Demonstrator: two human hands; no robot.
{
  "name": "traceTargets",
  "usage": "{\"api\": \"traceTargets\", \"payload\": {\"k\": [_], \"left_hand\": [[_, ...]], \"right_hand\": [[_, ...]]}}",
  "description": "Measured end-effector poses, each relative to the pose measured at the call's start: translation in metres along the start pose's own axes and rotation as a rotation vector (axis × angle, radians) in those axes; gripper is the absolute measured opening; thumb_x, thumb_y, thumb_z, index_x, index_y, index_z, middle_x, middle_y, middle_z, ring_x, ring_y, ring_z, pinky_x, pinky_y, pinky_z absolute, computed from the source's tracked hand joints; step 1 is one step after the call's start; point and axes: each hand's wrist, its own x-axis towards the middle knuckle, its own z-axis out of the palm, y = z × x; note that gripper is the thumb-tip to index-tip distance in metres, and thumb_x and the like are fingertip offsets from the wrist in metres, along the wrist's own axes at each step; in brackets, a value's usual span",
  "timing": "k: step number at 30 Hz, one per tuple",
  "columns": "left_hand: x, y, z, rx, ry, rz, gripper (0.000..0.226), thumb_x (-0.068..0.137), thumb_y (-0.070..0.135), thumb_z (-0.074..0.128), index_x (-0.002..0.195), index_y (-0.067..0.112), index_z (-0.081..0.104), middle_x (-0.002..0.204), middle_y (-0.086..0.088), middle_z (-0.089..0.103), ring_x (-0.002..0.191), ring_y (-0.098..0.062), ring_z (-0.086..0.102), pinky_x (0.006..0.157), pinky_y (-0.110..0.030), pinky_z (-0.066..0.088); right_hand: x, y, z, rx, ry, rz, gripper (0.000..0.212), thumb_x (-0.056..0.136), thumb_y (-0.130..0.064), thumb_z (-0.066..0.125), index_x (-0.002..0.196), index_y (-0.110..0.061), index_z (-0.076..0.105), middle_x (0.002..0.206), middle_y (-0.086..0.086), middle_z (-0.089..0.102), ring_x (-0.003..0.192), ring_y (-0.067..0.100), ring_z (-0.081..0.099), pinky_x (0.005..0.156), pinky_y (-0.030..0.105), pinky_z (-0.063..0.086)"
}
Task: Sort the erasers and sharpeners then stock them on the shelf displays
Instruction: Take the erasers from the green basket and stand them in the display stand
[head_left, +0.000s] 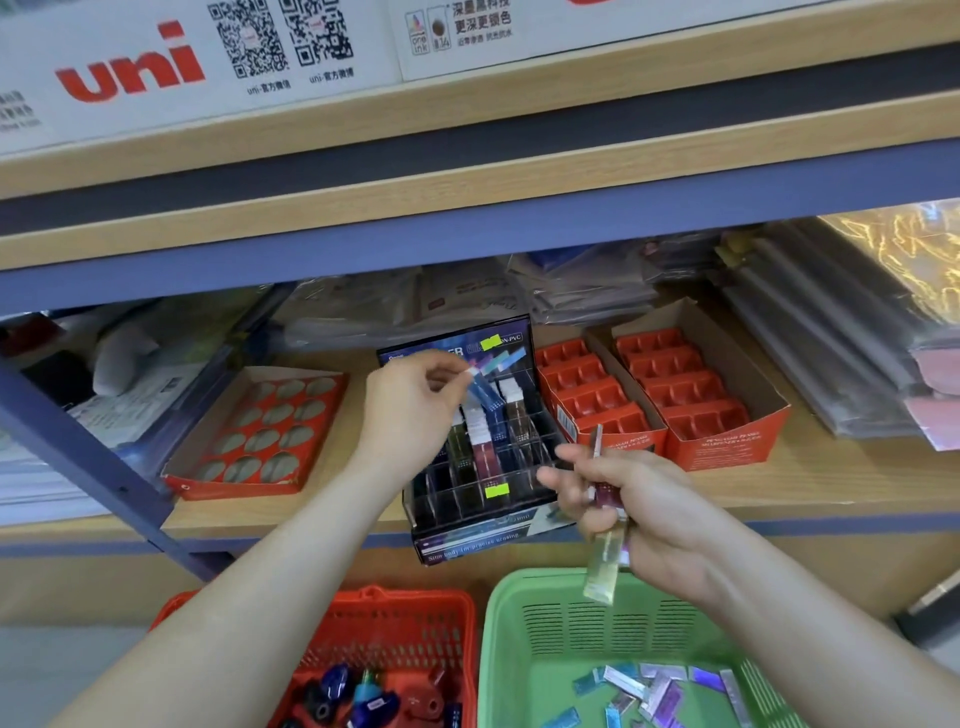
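One slim blue eraser (480, 387) is pinched at its upper end between the thumb and fingertips of the left hand (415, 405). It hangs over the rear slots of the clear display case (457, 506) on the shelf. Its long axis is tilted, with the free lower end pointing down and slightly right toward the dividers. The stocked erasers (474, 434) in the back rows stand upright, so the held piece probably needs turning closer to vertical before it will drop into a slot. The slots toward the front of the case look unfilled.

The left hand is clearly the nearer one to the case, since it is directly above it. The right hand (649, 514) sits lower and to the right, in front of the shelf edge. Its fingers are curled round a small bundle of erasers (602, 566), with a yellowish one pointing down toward the green basket (519, 613) and a thin one sticking up. I cannot tell exactly how many it holds. It seems to serve as the supply for the left hand, so the next pick is a short reach across.

More loose erasers (649, 686) lie flat in the green basket, and sharpeners (337, 686) lie in the red basket (395, 618) beside it.
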Motion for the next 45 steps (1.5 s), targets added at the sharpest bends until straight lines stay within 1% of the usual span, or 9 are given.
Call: {"api": "traceTargets", "payload": {"k": [10, 13, 17, 21, 23, 26, 31, 40, 45], "left_hand": [[0.023, -0.007, 0.027, 0.332, -0.255, 0.084, 0.012, 0.089, 0.021, 0.064, 0.096, 0.019, 0.074, 0.091, 0.006, 0.07, 0.083, -0.011, 0.062, 0.078, -0.02, 0.046], [0.034, -0.001, 0.031, 0.404, -0.32, 0.012, 0.015, 0.084, 0.019, 0.064, 0.092, 0.021, 0.076, 0.094, 0.007, 0.072, 0.086, -0.013, 0.064, 0.073, -0.021, 0.046], [0.038, 0.011, 0.029, 0.391, -0.33, -0.061, 0.016, 0.085, 0.018, 0.061, 0.093, 0.025, 0.073, 0.094, 0.009, 0.07, 0.087, -0.014, 0.064, 0.074, -0.024, 0.049], [-0.008, 0.039, 0.017, -0.024, -0.236, -0.116, 0.018, 0.086, 0.019, 0.057, 0.079, 0.031, 0.068, 0.076, 0.009, 0.07, 0.056, -0.007, 0.056, 0.057, -0.024, 0.045], [-0.048, 0.049, 0.017, -0.223, -0.3, -0.148, 0.008, 0.083, 0.034, 0.062, 0.076, 0.031, 0.064, 0.069, 0.006, 0.07, 0.057, -0.01, 0.058, 0.061, -0.034, 0.052], [-0.098, 0.06, 0.025, -0.375, -0.479, -0.253, 0.029, 0.071, 0.05, 0.073, 0.083, 0.028, 0.057, 0.071, 0.001, 0.071, 0.063, -0.013, 0.064, 0.065, -0.035, 0.051], [-0.116, 0.067, 0.034, -0.719, -0.424, -0.486, 0.018, 0.075, 0.009, 0.079, 0.088, 0.01, 0.067, 0.067, -0.012, 0.069, 0.055, -0.014, 0.059, 0.052, -0.024, 0.049], [-0.121, 0.063, 0.024, -0.807, -0.276, -0.522, 0.013, 0.086, 0.004, 0.068, 0.089, 0.013, 0.075, 0.081, -0.011, 0.074, 0.066, -0.018, 0.069, 0.061, -0.021, 0.052], [-0.123, 0.066, 0.025, -0.842, -0.196, -0.5, 0.018, 0.086, 0.003, 0.066, 0.095, 0.017, 0.074, 0.084, -0.009, 0.074, 0.074, -0.023, 0.072, 0.067, -0.025, 0.057]], "right_hand": [[-0.005, -0.009, -0.007, -0.138, -0.017, -0.035, 0.031, 0.099, -0.028, 0.051, 0.107, -0.003, 0.068, 0.085, 0.011, 0.069, 0.042, 0.007, 0.037, 0.03, 0.014, 0.023], [-0.005, -0.009, -0.007, -0.189, -0.032, -0.061, 0.026, 0.097, -0.027, 0.056, 0.099, -0.01, 0.076, 0.071, 0.001, 0.045, 0.047, 0.007, 0.034, 0.032, 0.014, 0.021], [-0.003, -0.01, -0.007, -0.17, -0.07, -0.101, 0.019, 0.093, -0.018, 0.06, 0.105, -0.01, 0.072, 0.067, -0.001, 0.043, 0.046, 0.005, 0.028, 0.031, 0.014, 0.02], [-0.002, -0.013, -0.007, -0.073, -0.054, -0.168, 0.016, 0.084, -0.014, 0.065, 0.099, -0.008, 0.065, 0.065, 0.0, 0.051, 0.04, 0.003, 0.028, 0.029, 0.012, 0.019], [-0.003, -0.016, -0.005, 0.005, -0.017, -0.201, 0.008, 0.089, -0.013, 0.061, 0.096, -0.01, 0.063, 0.062, -0.001, 0.052, 0.04, 0.003, 0.028, 0.03, 0.012, 0.017], [-0.004, -0.016, -0.002, 0.074, 0.037, -0.243, 0.006, 0.092, -0.014, 0.059, 0.098, -0.011, 0.058, 0.055, -0.003, 0.047, 0.039, 0.004, 0.028, 0.038, 0.017, 0.016], [-0.004, -0.009, 0.0, 0.142, 0.078, -0.211, 0.01, 0.095, -0.022, 0.056, 0.097, -0.012, 0.059, 0.055, 0.001, 0.041, 0.043, 0.011, 0.034, 0.043, 0.022, 0.029], [-0.012, -0.019, -0.004, 0.211, 0.199, -0.251, 0.019, 0.096, -0.015, 0.05, 0.08, -0.007, 0.054, 0.061, 0.005, 0.049, 0.051, 0.016, 0.046, 0.049, 0.031, 0.044], [-0.017, -0.024, -0.01, -0.014, 0.196, -0.254, 0.016, 0.096, -0.003, 0.047, 0.098, -0.002, 0.063, 0.068, 0.008, 0.059, 0.056, 0.017, 0.055, 0.051, 0.027, 0.047]]}}
